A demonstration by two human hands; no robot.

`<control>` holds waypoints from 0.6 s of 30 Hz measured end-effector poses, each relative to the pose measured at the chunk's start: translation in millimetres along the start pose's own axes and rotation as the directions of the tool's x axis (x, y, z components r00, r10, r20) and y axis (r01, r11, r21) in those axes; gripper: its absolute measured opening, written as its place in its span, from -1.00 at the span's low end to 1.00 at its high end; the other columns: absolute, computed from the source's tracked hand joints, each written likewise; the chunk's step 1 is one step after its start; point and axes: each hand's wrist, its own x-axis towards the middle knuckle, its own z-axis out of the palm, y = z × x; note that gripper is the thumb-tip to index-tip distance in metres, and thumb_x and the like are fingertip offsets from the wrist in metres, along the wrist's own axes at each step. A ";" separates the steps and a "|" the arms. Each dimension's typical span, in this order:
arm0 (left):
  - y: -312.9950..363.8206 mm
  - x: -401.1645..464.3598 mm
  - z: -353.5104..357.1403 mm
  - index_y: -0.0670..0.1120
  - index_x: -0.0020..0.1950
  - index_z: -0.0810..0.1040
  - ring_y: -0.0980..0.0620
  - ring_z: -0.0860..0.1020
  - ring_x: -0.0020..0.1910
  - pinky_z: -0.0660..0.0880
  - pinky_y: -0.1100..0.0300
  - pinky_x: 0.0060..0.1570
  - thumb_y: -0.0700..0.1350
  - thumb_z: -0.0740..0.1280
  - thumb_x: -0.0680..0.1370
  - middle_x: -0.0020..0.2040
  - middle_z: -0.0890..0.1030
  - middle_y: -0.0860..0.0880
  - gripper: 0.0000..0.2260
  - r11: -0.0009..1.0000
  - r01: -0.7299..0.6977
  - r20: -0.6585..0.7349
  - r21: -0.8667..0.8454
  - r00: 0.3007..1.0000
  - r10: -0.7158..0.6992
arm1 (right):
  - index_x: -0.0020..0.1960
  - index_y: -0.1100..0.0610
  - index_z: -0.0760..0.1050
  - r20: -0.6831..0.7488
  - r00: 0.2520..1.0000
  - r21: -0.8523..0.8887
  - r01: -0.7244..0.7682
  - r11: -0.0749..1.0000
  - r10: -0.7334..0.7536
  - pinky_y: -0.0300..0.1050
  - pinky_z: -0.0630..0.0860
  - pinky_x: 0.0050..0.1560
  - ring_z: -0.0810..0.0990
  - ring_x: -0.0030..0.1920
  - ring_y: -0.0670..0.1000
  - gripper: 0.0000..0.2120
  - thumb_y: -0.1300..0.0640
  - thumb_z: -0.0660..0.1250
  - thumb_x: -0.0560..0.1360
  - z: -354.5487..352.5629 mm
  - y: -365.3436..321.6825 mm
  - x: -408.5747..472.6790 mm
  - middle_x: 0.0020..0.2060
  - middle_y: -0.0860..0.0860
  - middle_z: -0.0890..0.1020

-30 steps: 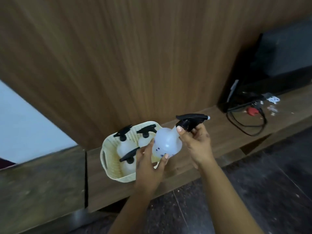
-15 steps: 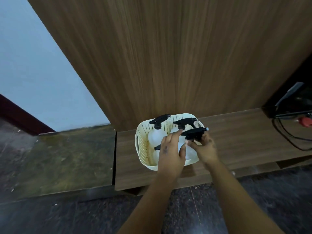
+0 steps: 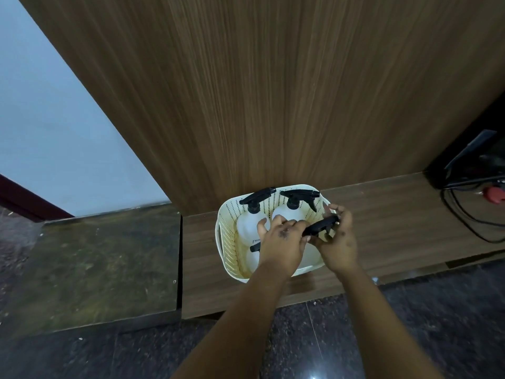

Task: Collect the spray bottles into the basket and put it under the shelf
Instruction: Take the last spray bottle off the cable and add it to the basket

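A cream perforated basket stands on a low wooden ledge against the wood wall. Two white spray bottles with black trigger heads stand at its back, one on the left and one on the right. A third bottle lies lower, mostly hidden under my left hand. My left hand and my right hand are both inside the basket, closed on another spray bottle, of which only the black trigger head shows.
Black cables and a red plug lie on the ledge at the right, below a dark device. A worn stone slab adjoins the ledge on the left. Dark polished floor runs along the front.
The bottle I held up in both hands has come down into the basket, and my hands have sunk with it. The view has swung left and down over the basket.
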 end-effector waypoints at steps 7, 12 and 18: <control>-6.7 9.4 1.4 0.04 0.17 0.55 -0.01 0.39 0.24 -0.03 -0.20 0.44 0.02 0.21 0.60 -0.06 0.65 -0.02 -0.78 0.998 0.047 0.071 0.046 0.996 -0.050 | 0.23 0.21 0.40 0.056 0.996 -0.335 0.082 0.938 -0.067 -0.22 0.37 0.00 0.53 0.05 0.07 -0.44 0.22 0.55 0.31 6.2 3.1 4.4 0.16 0.15 0.44; -10.4 7.3 1.8 0.10 0.26 0.49 0.03 0.31 0.34 -0.04 -0.18 0.42 0.13 0.22 0.57 0.12 0.60 0.08 -0.70 0.997 0.062 0.098 0.040 0.993 -0.066 | 0.31 0.07 0.34 0.118 0.993 -0.357 0.050 0.933 -0.009 -0.09 0.42 0.15 0.44 0.20 0.11 -0.35 0.21 0.51 0.30 -1.2 -8.6 3.0 0.12 -0.01 0.37; -23.6 -0.6 0.0 0.11 0.28 0.50 0.11 0.40 0.29 0.13 -0.02 0.38 0.26 0.21 0.51 0.11 0.60 0.14 -0.59 0.993 0.041 -0.069 -0.111 0.996 -0.049 | 0.33 -0.05 0.32 0.112 0.982 -0.283 -0.115 0.952 0.152 -0.05 0.25 0.19 0.20 0.19 0.00 -0.48 0.12 0.25 0.38 -22.1 -35.1 -3.2 0.20 -0.01 0.34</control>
